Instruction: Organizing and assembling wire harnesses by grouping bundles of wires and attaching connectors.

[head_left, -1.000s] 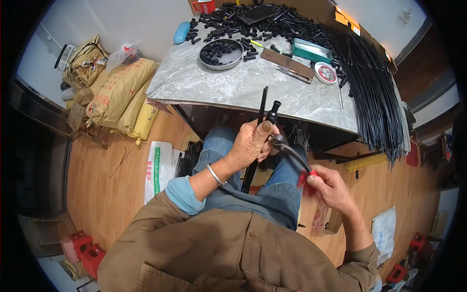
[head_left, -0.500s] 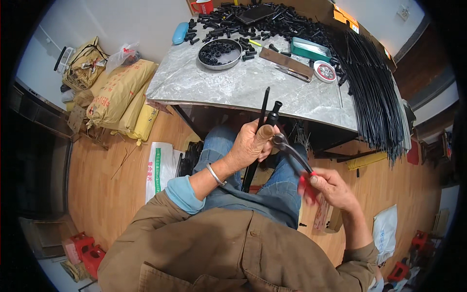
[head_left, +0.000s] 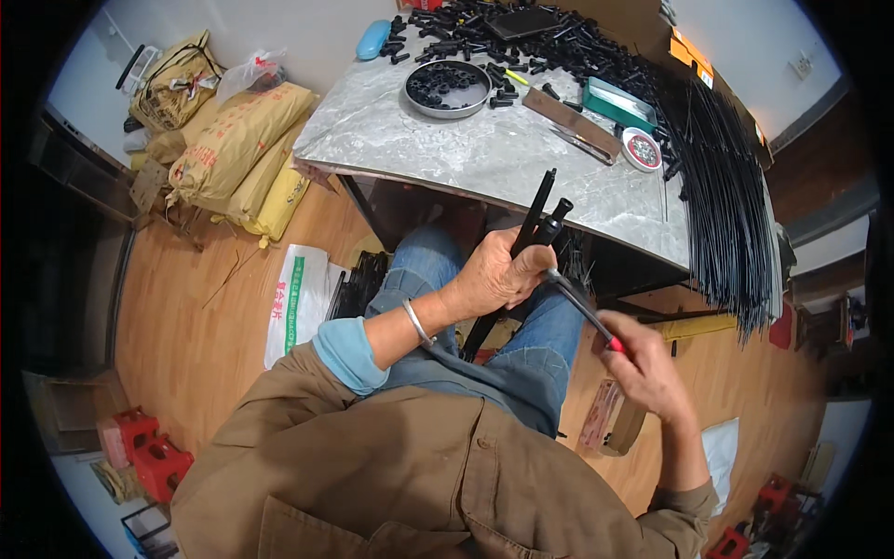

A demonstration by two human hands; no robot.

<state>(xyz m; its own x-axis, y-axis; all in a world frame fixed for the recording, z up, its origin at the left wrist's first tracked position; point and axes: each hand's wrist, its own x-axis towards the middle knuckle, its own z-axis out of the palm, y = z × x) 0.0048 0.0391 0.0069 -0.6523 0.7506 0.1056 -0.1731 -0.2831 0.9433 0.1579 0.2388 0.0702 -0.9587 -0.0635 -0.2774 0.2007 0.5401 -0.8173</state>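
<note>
In the head view, a grey marbled table is standing before my knees, over a wood-coloured floor. A red thing at its back is being cut off by the upper edge, so I'm not making out its shape. My left hand is closing around two black rods, the thicker one on the right; their tips are showing above my fist, just off the table's front edge, while my fingers are hiding their middles. My right hand is curling, slightly blurred, around the red grip of a dark-shafted tool; my palm is covering most of that grip, and the tool's far end is disappearing beside my left thumb, so I can't tell whether it's touching a rod. On the table, a round metal pan is holding small black parts, a teal box is holding something pale, and a small white tub is holding bits too small to identify.
</note>
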